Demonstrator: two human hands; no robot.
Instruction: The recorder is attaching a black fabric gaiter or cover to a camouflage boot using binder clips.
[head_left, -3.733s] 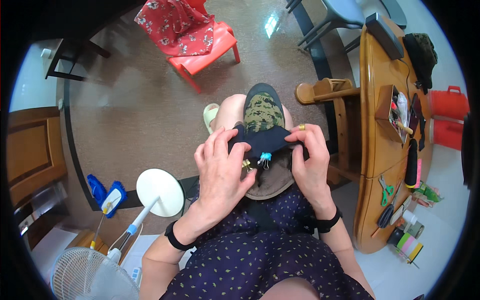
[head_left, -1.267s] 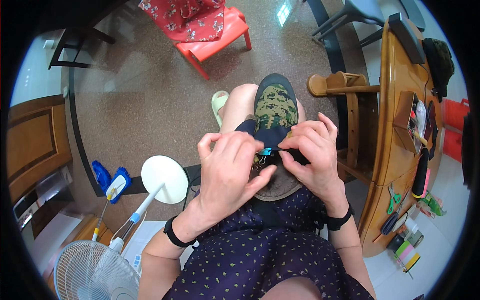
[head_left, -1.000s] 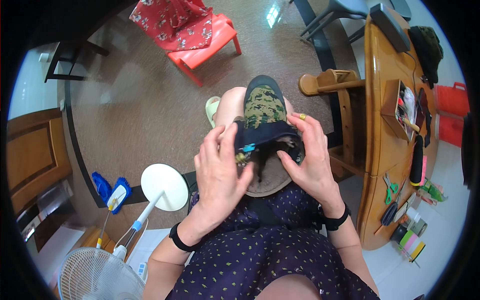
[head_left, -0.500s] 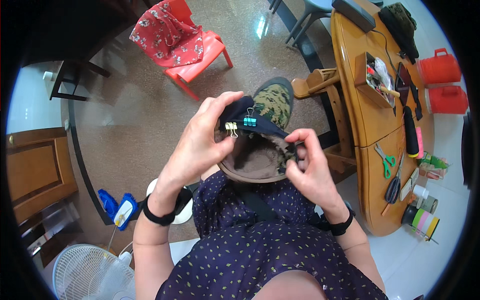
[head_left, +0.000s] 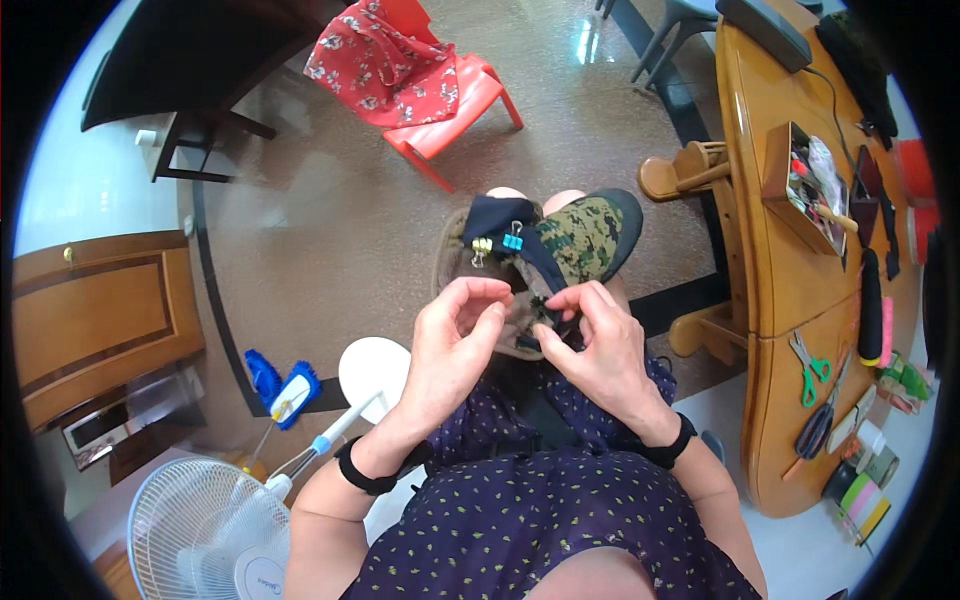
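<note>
Camouflage cap (head_left: 590, 232) above the person's lap, lining exposed, its dark visor edge toward the far right. The right hand (head_left: 612, 358) pinches the near right rim between thumb and forefinger; the left hand (head_left: 455, 340) curls over the opening (whether it grips anything cannot be told). Yellow clip (head_left: 481, 246) and blue clip (head_left: 513, 238) sit side by side on the far band.
</note>
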